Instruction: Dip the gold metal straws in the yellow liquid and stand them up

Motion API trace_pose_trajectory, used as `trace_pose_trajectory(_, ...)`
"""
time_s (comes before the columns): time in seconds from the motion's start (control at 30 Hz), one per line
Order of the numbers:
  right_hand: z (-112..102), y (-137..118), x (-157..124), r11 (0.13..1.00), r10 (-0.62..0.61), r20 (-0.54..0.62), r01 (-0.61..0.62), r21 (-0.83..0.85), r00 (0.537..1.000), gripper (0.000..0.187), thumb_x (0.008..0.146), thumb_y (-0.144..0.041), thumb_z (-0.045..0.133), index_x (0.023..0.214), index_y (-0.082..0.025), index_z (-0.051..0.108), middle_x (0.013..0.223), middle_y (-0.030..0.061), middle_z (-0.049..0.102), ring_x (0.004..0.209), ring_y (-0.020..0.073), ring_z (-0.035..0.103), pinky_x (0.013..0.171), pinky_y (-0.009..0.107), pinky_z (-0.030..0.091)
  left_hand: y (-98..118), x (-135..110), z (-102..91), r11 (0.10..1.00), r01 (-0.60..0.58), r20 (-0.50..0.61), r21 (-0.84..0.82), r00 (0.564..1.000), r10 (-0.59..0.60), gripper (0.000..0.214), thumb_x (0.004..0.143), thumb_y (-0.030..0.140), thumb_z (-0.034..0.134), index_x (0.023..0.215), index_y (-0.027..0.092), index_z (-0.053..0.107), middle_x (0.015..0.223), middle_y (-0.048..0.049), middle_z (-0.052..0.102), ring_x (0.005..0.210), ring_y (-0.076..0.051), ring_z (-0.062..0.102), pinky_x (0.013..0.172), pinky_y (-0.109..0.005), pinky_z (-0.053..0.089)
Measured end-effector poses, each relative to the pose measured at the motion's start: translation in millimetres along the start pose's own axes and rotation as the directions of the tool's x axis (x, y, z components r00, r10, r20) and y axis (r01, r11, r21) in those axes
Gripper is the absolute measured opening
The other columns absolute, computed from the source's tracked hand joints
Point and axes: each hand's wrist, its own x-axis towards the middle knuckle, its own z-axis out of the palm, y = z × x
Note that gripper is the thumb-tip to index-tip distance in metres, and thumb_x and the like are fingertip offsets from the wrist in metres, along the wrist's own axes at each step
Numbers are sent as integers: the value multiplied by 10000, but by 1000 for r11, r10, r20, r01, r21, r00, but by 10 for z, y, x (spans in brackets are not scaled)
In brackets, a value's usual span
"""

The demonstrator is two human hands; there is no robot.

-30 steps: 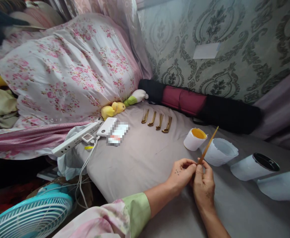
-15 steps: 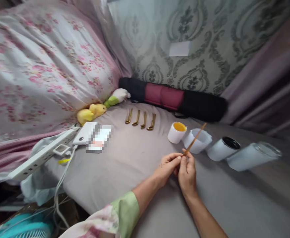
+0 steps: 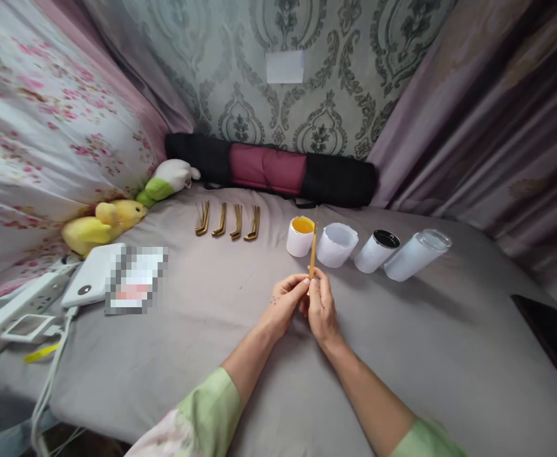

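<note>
My left hand [image 3: 288, 301] and my right hand [image 3: 323, 311] meet above the grey sheet, fingers closed on the lower end of a thin golden-brown stick [image 3: 313, 251]. The stick stands nearly upright, tapering toward its top. Just beyond my hands, a white cup with a yellow inside [image 3: 300, 242] is partly behind the stick. Beside it to the right are a wide translucent white container [image 3: 336, 247], a white cylinder with a black top [image 3: 373, 254] and a clear-topped jar [image 3: 412, 257]. Several small bundles of thin gold rods with bent ends [image 3: 235, 222] lie in a row farther left.
A long black and maroon bag [image 3: 268, 168] lies along the wall. Plush toys [image 3: 111, 222] sit at the left. Nearer are a white power bank [image 3: 92, 273], a power strip [image 3: 21, 311] and a cable [image 3: 52, 381]. A dark phone [image 3: 549, 333] rests at the right.
My view has turned right, so the surroundings shift left and the dark phone appears. The stick has gone from leaning right to nearly upright, still in both hands.
</note>
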Motion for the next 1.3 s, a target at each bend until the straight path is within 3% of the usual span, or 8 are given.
trace_pose_trajectory(0.2,8,-38,-13,999,24,34,-25,26,999,369,865,-407,309,1111,-179,461,887,59,590,764,147,551,661,256,428,86,-6,-59,997,-43,13,57,999,43,363,721,431,567,914,127,617,477,34,488,407,-71,433,442,-204,375)
trace_pose_trajectory(0.37,-22,-11,20,991,73,-3,-72,112,997,392,863,-452,284,1057,-172,478,540,-42,447,441,92,393,442,207,345,128,12,-109,978,-125,-77,168,987,140,289,715,391,587,808,121,632,775,-52,627,640,-95,536,579,-187,407)
trace_pose_trajectory(0.57,-119,-46,122,983,64,-26,-58,173,998,374,841,-480,328,971,-176,503,549,-49,451,435,74,389,425,191,336,101,27,-124,994,-30,5,104,1000,30,366,712,433,576,871,103,595,736,-64,619,512,-83,518,447,-189,384)
trace_pose_trajectory(0.8,-281,-80,231,968,63,-34,-53,247,997,359,828,-476,369,917,-169,530,583,-39,460,428,56,371,379,173,301,62,-24,-88,995,84,54,60,995,-87,352,690,379,617,884,85,605,738,-78,620,498,-82,528,420,-191,409)
trace_pose_trajectory(1.3,-676,-173,456,954,86,-70,-62,293,994,343,794,-495,439,863,-185,567,581,-35,476,406,42,355,352,162,271,21,-113,-58,976,175,82,126,979,-186,349,676,329,635,915,76,610,753,-91,624,503,-88,530,410,-198,427)
